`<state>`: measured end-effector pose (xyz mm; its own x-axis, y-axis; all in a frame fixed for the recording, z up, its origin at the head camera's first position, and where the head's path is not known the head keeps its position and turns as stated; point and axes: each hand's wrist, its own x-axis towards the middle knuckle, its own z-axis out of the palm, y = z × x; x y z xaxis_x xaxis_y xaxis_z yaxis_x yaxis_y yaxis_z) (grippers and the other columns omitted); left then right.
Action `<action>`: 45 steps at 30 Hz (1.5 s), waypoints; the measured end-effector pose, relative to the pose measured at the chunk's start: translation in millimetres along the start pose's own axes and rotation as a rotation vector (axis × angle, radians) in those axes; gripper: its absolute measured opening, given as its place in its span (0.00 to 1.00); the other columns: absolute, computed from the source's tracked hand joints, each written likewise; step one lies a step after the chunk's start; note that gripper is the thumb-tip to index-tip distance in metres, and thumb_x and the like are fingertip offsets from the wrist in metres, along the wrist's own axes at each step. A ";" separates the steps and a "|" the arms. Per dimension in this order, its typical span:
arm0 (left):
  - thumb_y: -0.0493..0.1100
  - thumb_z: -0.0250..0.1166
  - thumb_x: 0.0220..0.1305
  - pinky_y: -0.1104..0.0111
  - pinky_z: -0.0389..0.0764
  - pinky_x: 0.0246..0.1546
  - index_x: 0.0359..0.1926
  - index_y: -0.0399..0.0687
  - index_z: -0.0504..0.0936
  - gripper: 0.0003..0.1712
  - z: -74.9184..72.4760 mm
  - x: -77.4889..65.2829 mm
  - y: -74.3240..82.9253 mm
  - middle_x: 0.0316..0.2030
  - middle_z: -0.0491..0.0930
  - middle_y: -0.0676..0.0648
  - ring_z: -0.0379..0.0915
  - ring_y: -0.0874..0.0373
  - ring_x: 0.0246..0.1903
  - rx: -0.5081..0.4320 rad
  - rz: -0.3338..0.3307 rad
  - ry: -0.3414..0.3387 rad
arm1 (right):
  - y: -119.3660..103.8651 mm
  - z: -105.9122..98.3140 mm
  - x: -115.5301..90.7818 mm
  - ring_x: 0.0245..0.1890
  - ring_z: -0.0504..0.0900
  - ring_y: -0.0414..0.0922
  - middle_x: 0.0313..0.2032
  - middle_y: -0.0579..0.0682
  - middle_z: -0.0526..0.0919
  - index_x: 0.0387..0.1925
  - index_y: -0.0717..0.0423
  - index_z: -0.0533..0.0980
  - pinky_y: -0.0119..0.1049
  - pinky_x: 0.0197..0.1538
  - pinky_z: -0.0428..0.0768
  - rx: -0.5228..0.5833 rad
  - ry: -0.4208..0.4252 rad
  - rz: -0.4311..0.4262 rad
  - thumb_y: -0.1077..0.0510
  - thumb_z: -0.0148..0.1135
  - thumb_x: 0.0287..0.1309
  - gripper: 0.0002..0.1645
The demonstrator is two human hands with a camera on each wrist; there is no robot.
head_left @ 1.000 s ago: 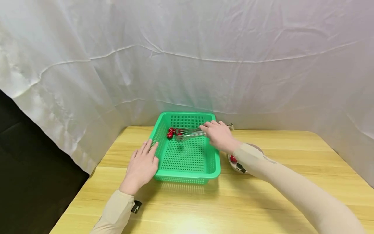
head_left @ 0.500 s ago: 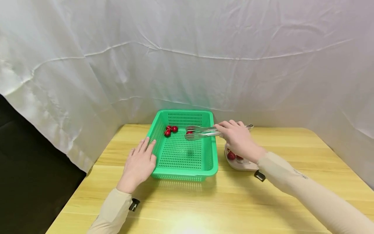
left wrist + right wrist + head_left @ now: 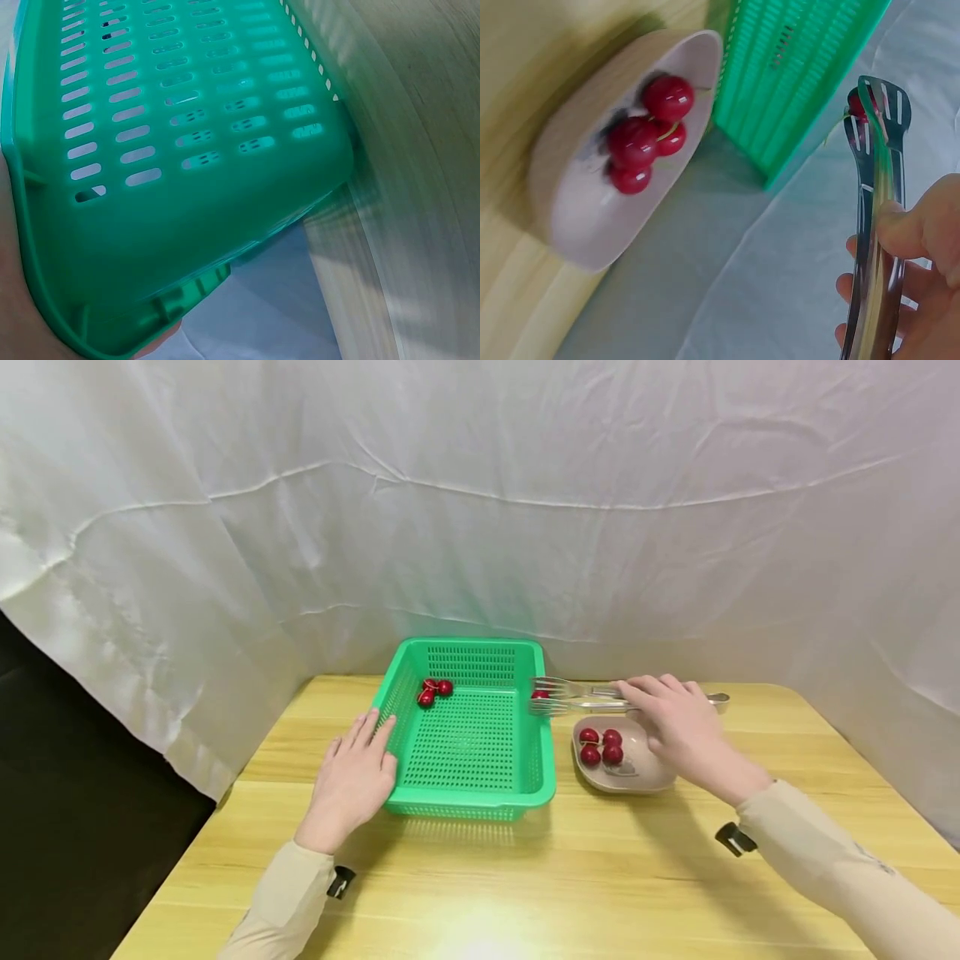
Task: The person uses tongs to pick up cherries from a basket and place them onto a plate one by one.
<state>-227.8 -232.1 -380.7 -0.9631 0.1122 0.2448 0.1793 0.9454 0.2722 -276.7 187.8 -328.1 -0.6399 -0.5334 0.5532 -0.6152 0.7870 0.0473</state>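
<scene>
My right hand (image 3: 678,722) grips a pair of metal tongs (image 3: 581,696). A single cherry (image 3: 857,103) with a thin stem is pinched between the slotted tips, over the right rim of the green basket (image 3: 471,797) in the head view. Resting on the basket's left rim is my left hand (image 3: 352,781), its fingers extended. Inside, a small cluster of cherries (image 3: 427,696) lies in the far left corner. Just right of the basket, a pale shallow bowl (image 3: 647,768) bears several cherries (image 3: 602,747); the right wrist view shows it from the side, with cherries (image 3: 634,142) bunched together.
The wooden table (image 3: 480,877) carries the basket and bowl. A pale curtain (image 3: 480,527) hangs behind the table's back edge and down the left side. Dark material (image 3: 82,793) lies beyond the left edge.
My right hand has moved right, carrying the tongs and cherry from the basket's interior to its right rim. The bowl has come into fuller view. My left hand stays on the rim.
</scene>
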 end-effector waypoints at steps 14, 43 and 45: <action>0.45 0.38 0.73 0.40 0.48 0.69 0.75 0.44 0.58 0.32 -1.8 0.6 -2.4 0.75 0.50 0.39 0.42 0.40 0.74 0.007 0.006 0.009 | 17.4 -7.2 -48.4 0.48 0.76 0.59 0.52 0.57 0.80 0.60 0.62 0.76 0.60 0.44 0.70 -0.013 -0.036 0.044 0.68 0.66 0.52 0.30; 0.45 0.39 0.74 0.40 0.48 0.69 0.75 0.44 0.58 0.32 1.3 -0.2 -1.2 0.75 0.50 0.39 0.42 0.40 0.74 -0.011 0.004 0.014 | 19.5 10.7 -90.2 0.47 0.77 0.59 0.52 0.60 0.81 0.60 0.66 0.75 0.56 0.41 0.72 0.007 -0.111 0.124 0.66 0.68 0.52 0.31; 0.45 0.38 0.74 0.40 0.48 0.69 0.75 0.44 0.58 0.32 0.9 -0.1 -0.5 0.75 0.50 0.39 0.42 0.40 0.74 -0.009 0.006 0.012 | 18.0 8.8 -87.1 0.48 0.77 0.59 0.53 0.60 0.80 0.61 0.65 0.74 0.56 0.41 0.72 0.015 -0.095 0.122 0.67 0.67 0.52 0.31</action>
<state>-227.9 -232.3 -381.7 -0.9595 0.1135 0.2578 0.1866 0.9418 0.2795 -236.2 245.8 -382.7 -0.7505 -0.4616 0.4729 -0.5365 0.8434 -0.0281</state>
